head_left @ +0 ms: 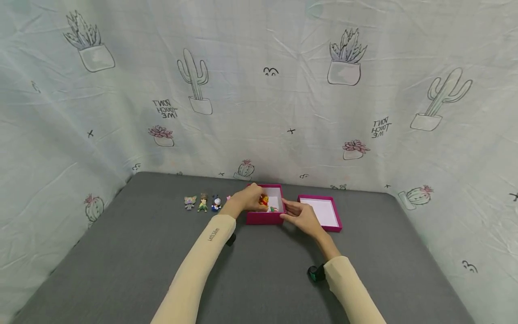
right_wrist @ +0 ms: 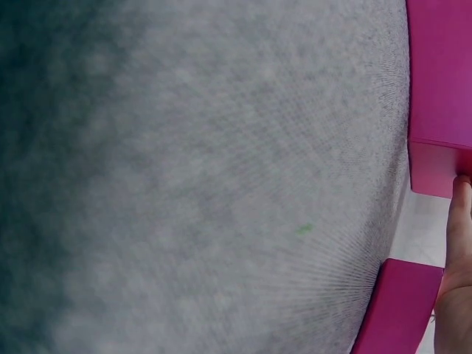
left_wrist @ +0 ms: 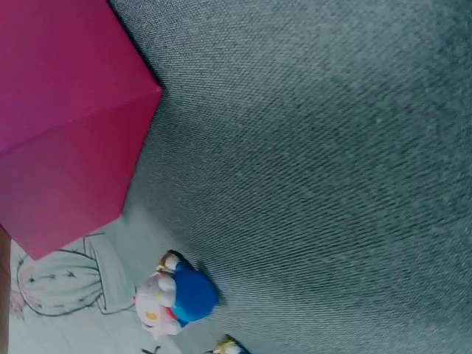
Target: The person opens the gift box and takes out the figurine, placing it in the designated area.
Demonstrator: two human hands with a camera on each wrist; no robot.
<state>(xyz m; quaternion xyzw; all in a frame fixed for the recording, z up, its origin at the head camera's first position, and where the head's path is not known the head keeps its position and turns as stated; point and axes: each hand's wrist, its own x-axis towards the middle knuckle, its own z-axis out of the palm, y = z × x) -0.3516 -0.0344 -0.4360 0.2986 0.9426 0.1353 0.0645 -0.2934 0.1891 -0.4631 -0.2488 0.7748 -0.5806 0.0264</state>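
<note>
My left hand [head_left: 247,198] reaches over the left rim of the magenta box [head_left: 265,218]. Between its thumb and fingers shows a small yellow-and-red bear figurine [head_left: 264,200], its lower part partly hidden by the hand. Another small figurine with green and red parts [head_left: 273,209] lies on the white floor of the box. Against the box's right wall, the fingers of my right hand [head_left: 303,219] press, with the thumb near the front corner. In the right wrist view a straight digit [right_wrist: 461,214] touches the box's end wall [right_wrist: 435,168].
Right of the box lies its magenta-edged lid [head_left: 323,211], white inside up. To the left, a row holds a cat-like figurine [head_left: 189,203], a green-dressed figurine [head_left: 203,203] and a blue-and-white figurine [head_left: 216,204]; a pink one [head_left: 228,197] is partly covered by the left arm. A patterned curtain [head_left: 259,112] stands behind.
</note>
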